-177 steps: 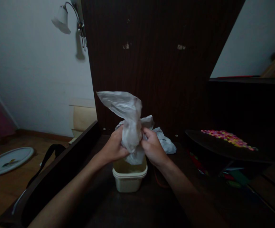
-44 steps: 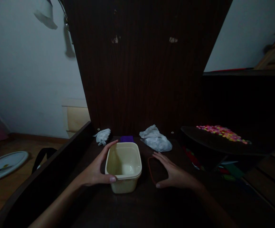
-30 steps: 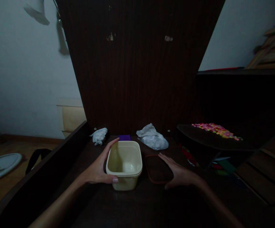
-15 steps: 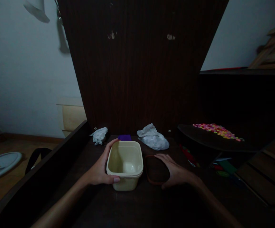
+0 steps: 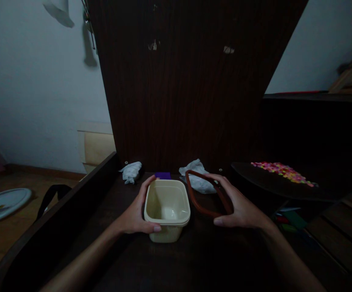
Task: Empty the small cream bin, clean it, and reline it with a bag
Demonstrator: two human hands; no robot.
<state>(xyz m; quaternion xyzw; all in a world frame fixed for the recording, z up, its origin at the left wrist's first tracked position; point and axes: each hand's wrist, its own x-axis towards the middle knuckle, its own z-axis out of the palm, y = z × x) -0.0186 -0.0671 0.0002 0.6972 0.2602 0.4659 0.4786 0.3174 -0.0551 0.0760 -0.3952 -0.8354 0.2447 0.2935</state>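
A cream plastic container (image 5: 167, 234) with rounded corners stands open-topped on the dark wooden desk (image 5: 127, 259). My left hand (image 5: 136, 213) is closed around its left side, thumb on the front rim and fingers behind. To its right, my right hand (image 5: 239, 205) grips a brown, rounded rectangular frame (image 5: 204, 211), perhaps a lid rim, by its right edge. The frame is tilted and raised off the desk; the bag behind shows through its middle. Inside the container I see only its pale walls and bottom.
Behind stand a crumpled white plastic bag (image 5: 195, 166), a smaller one (image 5: 131, 172) and a purple item (image 5: 163, 175). A raised board (image 5: 81, 194) edges the left. Small colourful pieces (image 5: 285, 172) lie on a curved shelf (image 5: 254, 182) at right.
My right hand has closed on the brown frame and lifted it from the desk, tilting it. My left hand stays on the container. The whole view has shifted slightly.
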